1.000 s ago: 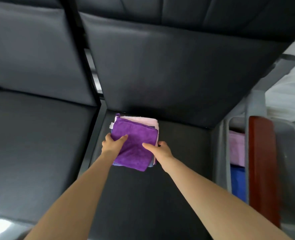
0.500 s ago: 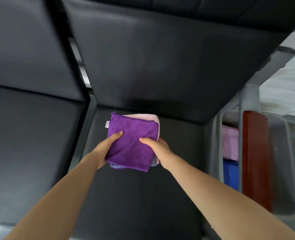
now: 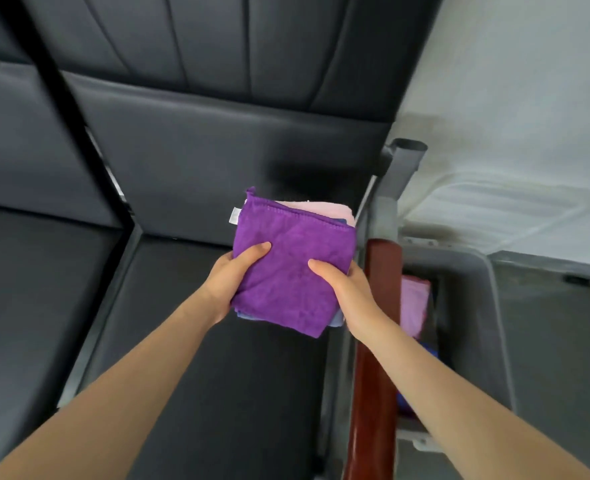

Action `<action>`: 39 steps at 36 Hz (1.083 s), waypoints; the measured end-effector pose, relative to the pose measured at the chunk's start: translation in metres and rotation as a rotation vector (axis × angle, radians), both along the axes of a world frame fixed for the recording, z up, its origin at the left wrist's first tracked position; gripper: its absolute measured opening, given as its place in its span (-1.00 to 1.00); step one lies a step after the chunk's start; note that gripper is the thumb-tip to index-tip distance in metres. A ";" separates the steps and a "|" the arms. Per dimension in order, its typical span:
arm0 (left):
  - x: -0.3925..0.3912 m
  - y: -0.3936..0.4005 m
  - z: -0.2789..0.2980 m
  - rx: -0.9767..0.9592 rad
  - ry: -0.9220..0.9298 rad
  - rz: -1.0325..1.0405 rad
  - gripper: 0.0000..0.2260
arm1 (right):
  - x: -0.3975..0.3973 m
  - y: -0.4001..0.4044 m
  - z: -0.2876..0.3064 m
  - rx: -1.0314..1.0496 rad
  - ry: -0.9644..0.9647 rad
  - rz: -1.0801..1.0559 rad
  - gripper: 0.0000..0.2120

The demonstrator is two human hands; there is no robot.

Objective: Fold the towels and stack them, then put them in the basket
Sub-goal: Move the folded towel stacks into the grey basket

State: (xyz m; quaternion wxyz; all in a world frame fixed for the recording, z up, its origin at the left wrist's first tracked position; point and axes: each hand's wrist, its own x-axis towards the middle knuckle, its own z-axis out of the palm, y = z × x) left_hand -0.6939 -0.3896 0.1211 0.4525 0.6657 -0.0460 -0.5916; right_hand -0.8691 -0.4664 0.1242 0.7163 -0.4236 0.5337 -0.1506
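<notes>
Currently the stack of folded towels (image 3: pixel 293 271) is held clear of the dark seat cushion (image 3: pixel 217 393), just left of the red-brown armrest (image 3: pixel 376 341) and near the grey basket (image 3: pixel 473 306) beyond it. The left hand (image 3: pixel 232 275) grips the stack's left edge with the thumb pressed on the purple top towel (image 3: pixel 286 258) and the fingers hidden beneath. The right hand (image 3: pixel 342 282) grips the right edge in the same way, thumb on top. A pink layer (image 3: pixel 324 207) shows at the far edge and a pale blue layer (image 3: pixel 248 315) at the near edge, so the stack holds several towels. The near corner of the purple towel droops below the rest, which indicates soft, limp cloth with no stiffness of its own. The load is judged light and not fragile, but the layers can slide over one another or unfold if support is uneven. Hold both opposite edges, clamping all layers between thumb and fingers, and keep the stack level. The basket already contains a pink towel (image 3: pixel 413 303) and something blue (image 3: pixel 430 349) below it; the armrest stands between stack and basket and must be cleared.
</notes>
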 end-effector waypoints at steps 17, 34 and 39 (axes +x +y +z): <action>-0.200 -0.025 0.056 0.077 -0.132 -0.036 -0.65 | -0.191 -0.026 0.033 0.025 0.057 -0.026 -0.52; -0.296 -0.059 0.046 0.178 -0.095 -0.226 -0.63 | -0.298 -0.041 -0.001 0.189 0.171 -0.177 -0.34; -0.332 -0.095 0.025 0.208 -0.056 -0.309 -0.67 | -0.339 -0.077 -0.021 0.233 0.169 -0.202 -0.55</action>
